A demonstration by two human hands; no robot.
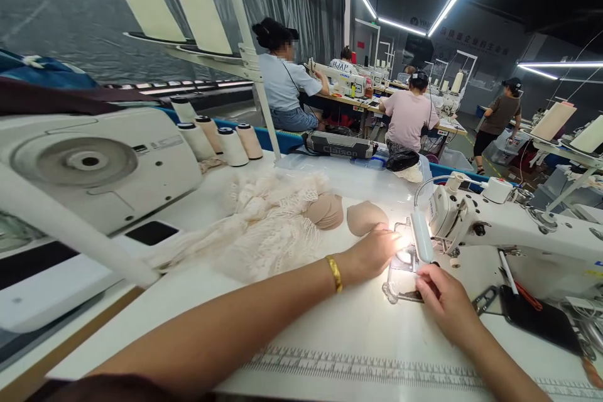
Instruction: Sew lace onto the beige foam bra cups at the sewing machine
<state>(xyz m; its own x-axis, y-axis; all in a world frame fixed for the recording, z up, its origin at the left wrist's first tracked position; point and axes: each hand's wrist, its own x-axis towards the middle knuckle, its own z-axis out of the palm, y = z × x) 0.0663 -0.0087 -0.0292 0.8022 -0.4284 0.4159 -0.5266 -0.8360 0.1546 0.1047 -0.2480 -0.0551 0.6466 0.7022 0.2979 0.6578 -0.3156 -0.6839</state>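
My left hand [374, 252], a gold bracelet on its wrist, reaches to the needle area of a white sewing machine [509, 226]. Its fingers are drawn together, and bright lamp glare hides what they hold, if anything. Close by, my right hand [443, 295] is closed in a pinch just below the lamp head [421, 237]; something small and dark shows at its fingertips, too small to name. A clear attachment with a shaped outline [391, 292] lies around the needle plate. Beyond my left hand lie a beige cup-shaped pad [365, 218] and a stack of similar pads [325, 212].
Cream lace [268, 226] is heaped on the table left of the pads. Thread cones [233, 147] stand behind it. A black phone-like slab [539, 320] and small snips [485, 299] lie at right. A ruler strip [358, 370] runs along the front edge. Several people work beyond.
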